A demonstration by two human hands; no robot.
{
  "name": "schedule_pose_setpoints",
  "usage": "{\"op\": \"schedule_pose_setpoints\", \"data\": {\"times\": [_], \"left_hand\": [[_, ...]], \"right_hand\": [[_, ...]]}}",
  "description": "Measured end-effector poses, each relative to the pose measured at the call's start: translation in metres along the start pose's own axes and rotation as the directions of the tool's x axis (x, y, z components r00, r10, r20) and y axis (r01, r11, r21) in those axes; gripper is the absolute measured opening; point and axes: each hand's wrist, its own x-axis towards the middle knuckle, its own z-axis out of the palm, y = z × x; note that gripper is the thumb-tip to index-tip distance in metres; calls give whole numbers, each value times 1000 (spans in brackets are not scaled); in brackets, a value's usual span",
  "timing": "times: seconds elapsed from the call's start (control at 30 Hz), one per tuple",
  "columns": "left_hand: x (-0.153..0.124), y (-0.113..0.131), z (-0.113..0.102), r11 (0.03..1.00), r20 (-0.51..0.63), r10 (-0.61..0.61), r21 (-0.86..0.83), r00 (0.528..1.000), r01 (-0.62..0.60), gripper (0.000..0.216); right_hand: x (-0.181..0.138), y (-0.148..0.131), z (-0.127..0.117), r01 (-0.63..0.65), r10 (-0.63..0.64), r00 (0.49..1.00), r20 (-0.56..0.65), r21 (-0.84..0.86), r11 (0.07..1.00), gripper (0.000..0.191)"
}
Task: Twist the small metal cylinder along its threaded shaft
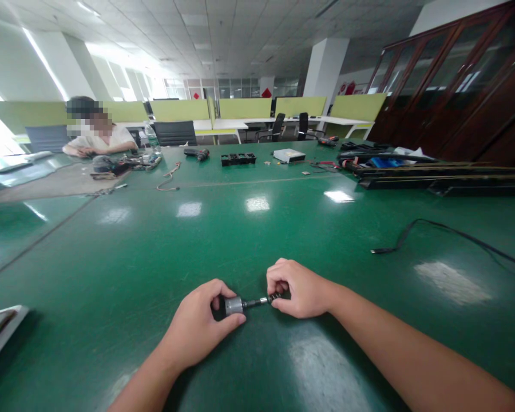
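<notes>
My left hand (pixel 199 326) is closed around a small grey cylindrical motor (pixel 233 305) with a thin metal shaft sticking out to the right. My right hand (pixel 298 288) pinches a small dark part (pixel 275 297) at the tip of that shaft. Both hands rest low on the green table (pixel 223 240), near its front edge, almost touching each other.
A black cable (pixel 433 232) lies to the right. Long black rails (pixel 438 171) and boxes sit at the far right, a black tray (pixel 238 159) and a drill (pixel 197 153) at the back. Another person (pixel 96 137) sits at the far left. A white tray corner (pixel 0 332) is at my left.
</notes>
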Motion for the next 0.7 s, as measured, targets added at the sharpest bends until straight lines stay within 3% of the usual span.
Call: {"op": "schedule_pose_setpoints", "data": {"times": [0.23, 0.33, 0.4, 0.57, 0.7], "left_hand": [[0, -2, 1, 1000, -13, 10, -6, 1000, -10, 18], [1, -4, 2, 1000, -10, 27, -14, 1000, -27, 21], [1, -5, 2, 999, -8, 31, -12, 999, -31, 23], [2, -4, 2, 999, -15, 49, 6, 999, -49, 22], [2, -4, 2, 997, -10, 73, -25, 997, -73, 17]], "right_hand": [[4, -10, 13, -1, 2, 1000, -25, 55, 999, 6], [4, -16, 21, 1, 3, 1000, -26, 134, 991, 36], [4, -18, 24, -19, 25, 999, -31, 171, 985, 42], [4, -17, 23, -21, 24, 999, -27, 122, 992, 19], [5, -17, 21, 3, -2, 1000, -14, 101, 995, 15]]}}
